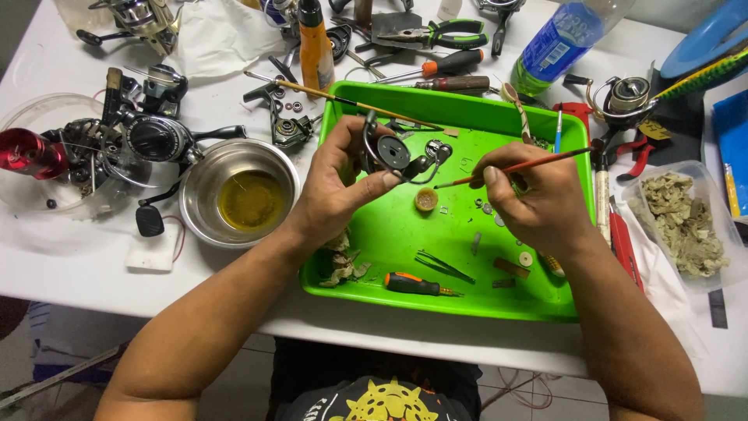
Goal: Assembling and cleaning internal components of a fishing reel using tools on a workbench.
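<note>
A dark fishing-reel part [395, 153], with its wire bail curving round it, sits above the green tray [460, 308], pinched between thumb and fingers of the left hand [336, 183]. The right hand [530, 199] grips a thin red-handled brush [514, 166] like a pen, its tip just beside the reel part's right edge. Below the left thumb, a small round cap [426, 199] rests on the tray. Under the right fingers lie tiny washers and screws; nearer the person, tweezers [444, 266] and an orange-handled screwdriver [417, 285]. Left of the left wrist stands a steel bowl [204, 181] of yellowish liquid. Beyond the fingertips, 1 orange bottle [315, 48] and pliers [440, 34] lie on the white table [86, 273].
</note>
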